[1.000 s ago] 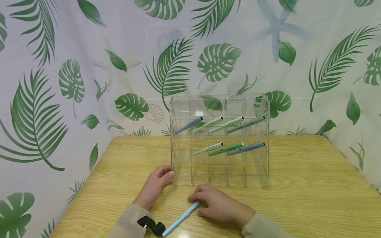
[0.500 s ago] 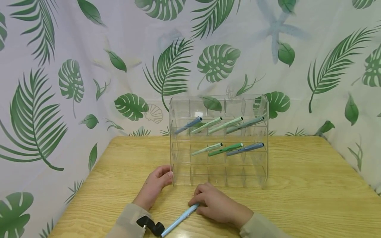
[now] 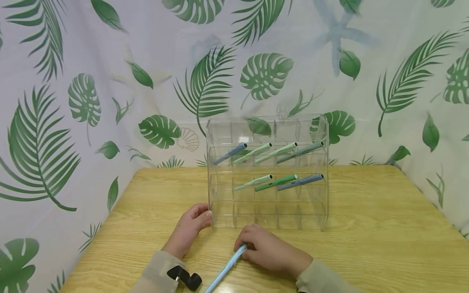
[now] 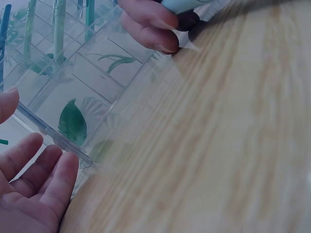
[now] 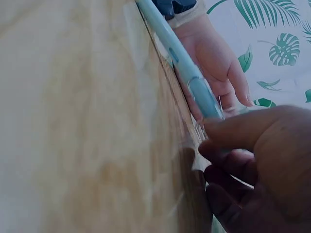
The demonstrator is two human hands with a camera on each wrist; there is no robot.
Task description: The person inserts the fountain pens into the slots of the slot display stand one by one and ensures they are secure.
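My right hand pinches the capped end of a light-blue pen between thumb and fingers, low in front of the rack. The pen slants toward the lower edge of the head view, where its other end is cut off. In the right wrist view, the thumb covers the tip of the pen. My left hand rests at the lower left side of a clear acrylic pen rack. Its fingers look loosely extended in the left wrist view, with the rack's side edge between thumb and fingers.
Several blue and green pens lie slanted in two rows of the rack, among them a bright green pen. A black camera mount sits on the left wrist, near the light-blue pen. Behind the wooden table hangs a leaf-patterned cloth.
The light-blue pen's held end has risen slightly and its lower end has shifted right, with my right fingers now closer around it. My left hand stays at the rack's side.
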